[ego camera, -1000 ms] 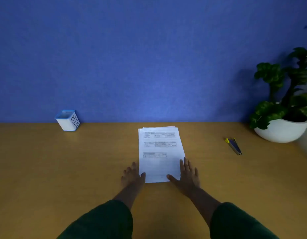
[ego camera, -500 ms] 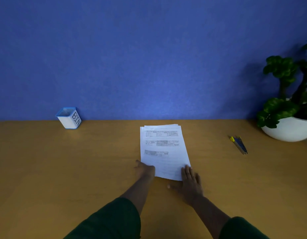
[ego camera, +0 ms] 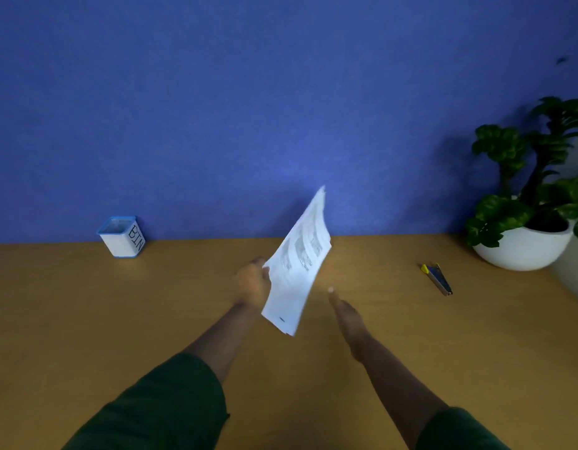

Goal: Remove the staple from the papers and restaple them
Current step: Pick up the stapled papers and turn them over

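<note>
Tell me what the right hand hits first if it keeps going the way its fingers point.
Probably nothing close. The right hand points forward and slightly left over bare table, passing right of the papers. The wall looks like the first thing, though depth is hard to judge.

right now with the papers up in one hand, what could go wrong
1. The left hand alone grips the papers by one edge, and they hang tilted above the table; the sheets could slip or fan out.
2. The right hand is open and holds nothing, so nothing steadies the loose far end.
3. The stapler lies well off to the right, near the plant pot; a hasty reach might knock it.
</note>
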`<state>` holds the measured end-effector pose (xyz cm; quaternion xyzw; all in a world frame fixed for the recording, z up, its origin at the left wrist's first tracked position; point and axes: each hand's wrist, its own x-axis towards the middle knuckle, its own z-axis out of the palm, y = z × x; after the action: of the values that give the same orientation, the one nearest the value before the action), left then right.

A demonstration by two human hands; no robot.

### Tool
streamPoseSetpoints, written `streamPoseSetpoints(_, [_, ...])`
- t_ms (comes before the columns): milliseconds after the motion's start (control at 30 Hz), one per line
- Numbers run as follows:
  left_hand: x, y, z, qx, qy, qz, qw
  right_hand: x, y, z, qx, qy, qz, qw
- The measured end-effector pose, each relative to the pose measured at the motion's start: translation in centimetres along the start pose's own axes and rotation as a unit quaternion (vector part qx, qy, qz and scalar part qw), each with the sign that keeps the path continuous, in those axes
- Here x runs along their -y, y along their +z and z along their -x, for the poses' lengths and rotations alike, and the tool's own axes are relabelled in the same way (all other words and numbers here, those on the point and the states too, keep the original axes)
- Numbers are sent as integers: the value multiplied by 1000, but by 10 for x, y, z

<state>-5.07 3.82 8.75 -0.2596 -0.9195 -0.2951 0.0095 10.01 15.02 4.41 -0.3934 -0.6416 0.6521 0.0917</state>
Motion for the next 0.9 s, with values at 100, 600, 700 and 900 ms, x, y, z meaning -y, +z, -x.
streamPoseSetpoints(100, [7, -35, -9, -47, 154, -97, 982, 20, -11, -12, 32, 53, -186, 981])
streamPoseSetpoints(600, [151, -16, 65, 29, 370, -213, 904, -48, -4, 4, -166, 227, -101, 954])
streamPoseSetpoints(700, [158, -10, 60, 40, 345, -211, 914, -52, 2, 7, -164, 219, -57, 960])
streamPoseSetpoints(900, [147, 9, 52, 314, 225, -265, 884, -62, 13, 9, -171, 212, 18, 962])
